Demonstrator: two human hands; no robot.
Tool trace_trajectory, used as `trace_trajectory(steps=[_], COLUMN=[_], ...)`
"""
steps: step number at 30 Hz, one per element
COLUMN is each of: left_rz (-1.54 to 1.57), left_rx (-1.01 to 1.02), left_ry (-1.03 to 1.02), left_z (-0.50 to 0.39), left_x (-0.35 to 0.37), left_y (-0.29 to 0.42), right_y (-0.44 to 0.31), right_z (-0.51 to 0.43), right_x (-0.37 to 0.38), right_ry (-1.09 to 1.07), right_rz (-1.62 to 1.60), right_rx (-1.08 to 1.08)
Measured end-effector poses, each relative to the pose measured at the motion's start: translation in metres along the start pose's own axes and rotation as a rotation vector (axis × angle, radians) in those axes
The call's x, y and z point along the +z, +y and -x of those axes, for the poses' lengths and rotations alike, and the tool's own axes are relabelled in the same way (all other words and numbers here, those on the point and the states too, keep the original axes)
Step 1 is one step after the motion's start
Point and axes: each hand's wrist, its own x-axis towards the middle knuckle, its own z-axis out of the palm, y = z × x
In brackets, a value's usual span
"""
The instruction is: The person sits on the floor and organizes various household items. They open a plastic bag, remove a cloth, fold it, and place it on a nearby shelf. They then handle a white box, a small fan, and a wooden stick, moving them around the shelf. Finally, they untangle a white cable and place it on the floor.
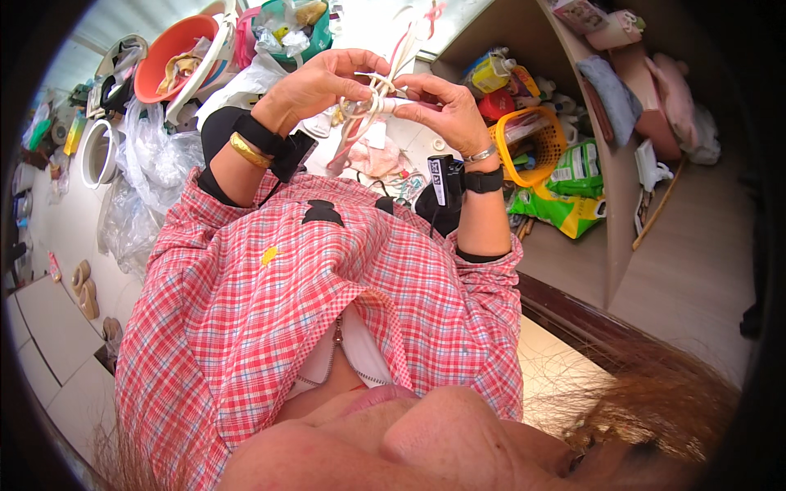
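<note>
Both hands are raised together in front of my chest. Between them is a knotted bundle of white cord (pixel 370 115), with loops and some pinkish-red strands in it. My left hand (pixel 310 83) pinches the cord between thumb and fingers. From the other side, my right hand (pixel 447 109) grips a short white cylindrical piece (pixel 392 105) beside the knot; what it is exactly cannot be told. Long ends of cord (pixel 402 52) stretch away beyond the fingers. Below the hands lie a pink cloth (pixel 379 158) and a small pale ring (pixel 438 144).
At the right, an open cabinet (pixel 589 258) holds a yellow plastic basket (pixel 500 144), bottles and a green-and-yellow bag (pixel 556 208). To the left are a red-orange basin (pixel 150 67), clear plastic bags (pixel 153 153) and a white ring-shaped tub (pixel 99 153). A green bucket (pixel 319 40) stands at the far side.
</note>
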Motion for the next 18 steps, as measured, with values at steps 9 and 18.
trace_trajectory(steps=[9,18], left_rz=[-0.192,-0.167], left_rx=[0.044,0.025], left_ry=[0.259,0.169], left_z=[-0.002,0.0], left_x=[0.006,0.016], left_y=[-0.003,0.001], right_y=[-0.003,0.008], right_z=[-0.007,-0.005], right_x=[0.01,0.017], right_ry=[0.101,0.253], right_rz=[0.248,0.218], right_rx=[-0.102,-0.108])
